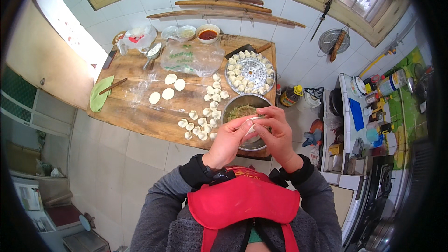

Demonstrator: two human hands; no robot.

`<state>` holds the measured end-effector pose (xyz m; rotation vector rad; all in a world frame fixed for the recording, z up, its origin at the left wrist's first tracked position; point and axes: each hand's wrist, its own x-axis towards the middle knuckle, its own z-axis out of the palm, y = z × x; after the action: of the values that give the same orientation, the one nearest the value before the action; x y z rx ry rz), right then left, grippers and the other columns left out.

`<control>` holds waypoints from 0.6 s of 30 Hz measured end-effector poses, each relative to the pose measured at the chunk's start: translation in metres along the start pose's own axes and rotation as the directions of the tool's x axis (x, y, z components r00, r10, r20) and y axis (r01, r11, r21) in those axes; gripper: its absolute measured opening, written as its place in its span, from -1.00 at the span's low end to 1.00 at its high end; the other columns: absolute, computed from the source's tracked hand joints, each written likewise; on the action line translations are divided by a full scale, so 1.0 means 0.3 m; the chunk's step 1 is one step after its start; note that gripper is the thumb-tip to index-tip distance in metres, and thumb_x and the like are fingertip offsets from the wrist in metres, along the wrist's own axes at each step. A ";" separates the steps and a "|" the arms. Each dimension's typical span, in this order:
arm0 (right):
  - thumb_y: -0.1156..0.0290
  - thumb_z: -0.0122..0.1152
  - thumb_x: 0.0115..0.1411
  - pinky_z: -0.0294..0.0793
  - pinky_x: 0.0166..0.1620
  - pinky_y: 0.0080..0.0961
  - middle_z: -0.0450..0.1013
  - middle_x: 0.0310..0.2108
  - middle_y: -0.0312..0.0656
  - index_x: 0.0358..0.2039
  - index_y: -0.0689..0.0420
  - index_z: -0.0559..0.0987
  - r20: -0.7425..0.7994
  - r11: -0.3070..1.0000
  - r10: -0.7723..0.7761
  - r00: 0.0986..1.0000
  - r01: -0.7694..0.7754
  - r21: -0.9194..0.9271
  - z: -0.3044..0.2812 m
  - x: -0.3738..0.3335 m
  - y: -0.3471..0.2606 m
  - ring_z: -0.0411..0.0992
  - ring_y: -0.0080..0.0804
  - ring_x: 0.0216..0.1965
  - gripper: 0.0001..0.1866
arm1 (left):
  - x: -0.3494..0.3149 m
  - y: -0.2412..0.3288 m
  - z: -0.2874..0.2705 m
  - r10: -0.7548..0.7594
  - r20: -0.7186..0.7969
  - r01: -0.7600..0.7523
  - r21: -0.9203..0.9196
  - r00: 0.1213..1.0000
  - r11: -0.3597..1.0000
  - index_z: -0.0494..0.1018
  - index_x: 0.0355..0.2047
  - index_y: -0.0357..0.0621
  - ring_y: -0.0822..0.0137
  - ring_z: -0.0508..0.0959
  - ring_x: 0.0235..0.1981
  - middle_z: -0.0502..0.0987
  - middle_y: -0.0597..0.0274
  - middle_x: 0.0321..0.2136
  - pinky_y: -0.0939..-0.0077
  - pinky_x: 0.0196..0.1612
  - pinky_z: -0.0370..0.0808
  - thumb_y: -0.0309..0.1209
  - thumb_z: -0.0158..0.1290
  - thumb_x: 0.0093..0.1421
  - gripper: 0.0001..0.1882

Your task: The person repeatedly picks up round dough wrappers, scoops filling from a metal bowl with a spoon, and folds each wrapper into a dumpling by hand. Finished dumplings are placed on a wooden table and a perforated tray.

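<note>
Both hands meet over the steel bowl, which holds a minced filling. Between the fingertips of my left hand and my right hand is a small white dumpling, pinched from both sides; much of it is hidden by the fingers. Left of the bowl, several folded dumplings lie on the wooden table. Farther left are several flat round wrappers. Beyond the bowl, a perforated metal steamer tray carries more dumplings around its edge.
A cleaver lies behind the tray. At the table's back are a bowl of red sauce and a clear plastic bag. A rolling pin rests on a green cloth at left. An oil bottle stands right of the table.
</note>
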<state>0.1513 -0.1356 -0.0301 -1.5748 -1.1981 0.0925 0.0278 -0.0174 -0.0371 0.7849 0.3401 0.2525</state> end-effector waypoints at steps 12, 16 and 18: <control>0.54 0.32 0.15 0.44 0.04 -0.48 0.55 -0.10 -0.13 -0.25 0.25 0.67 0.147 0.843 0.330 0.932 -0.361 0.399 0.014 0.012 -0.042 0.49 -0.37 -0.04 -0.86 | -0.008 0.013 -0.038 0.218 0.058 -0.224 0.135 0.974 0.965 0.38 -0.22 -0.17 0.57 0.53 -0.24 0.58 0.32 -0.31 0.64 -0.14 0.49 -0.46 0.00 0.39 -0.94; 0.64 0.28 0.16 0.44 0.05 -0.48 0.53 -0.12 -0.09 -0.25 0.30 0.63 0.040 0.922 0.191 0.981 -0.193 0.335 0.030 0.012 -0.045 0.46 -0.34 -0.01 -0.88 | 0.005 0.011 -0.034 0.337 0.001 -0.304 0.433 0.942 0.849 0.41 -0.09 -0.17 0.60 0.50 -0.26 0.58 0.33 -0.31 0.66 -0.17 0.44 -0.46 0.00 0.39 -0.87; 0.59 0.29 0.17 0.44 0.03 -0.49 0.54 -0.12 -0.12 -0.26 0.28 0.64 -0.009 0.903 0.214 0.977 -0.194 0.382 0.034 0.010 -0.052 0.47 -0.39 -0.04 -0.89 | 0.004 0.018 -0.020 0.350 -0.111 -0.202 0.641 0.930 0.740 0.41 -0.01 -0.19 0.58 0.49 -0.25 0.58 0.33 -0.33 0.64 -0.16 0.44 -0.46 0.01 0.38 -0.80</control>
<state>0.1366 -0.1281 -0.0207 -1.3429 -0.9055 0.3970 0.0261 -0.0093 -0.0373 1.4808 0.5340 0.5319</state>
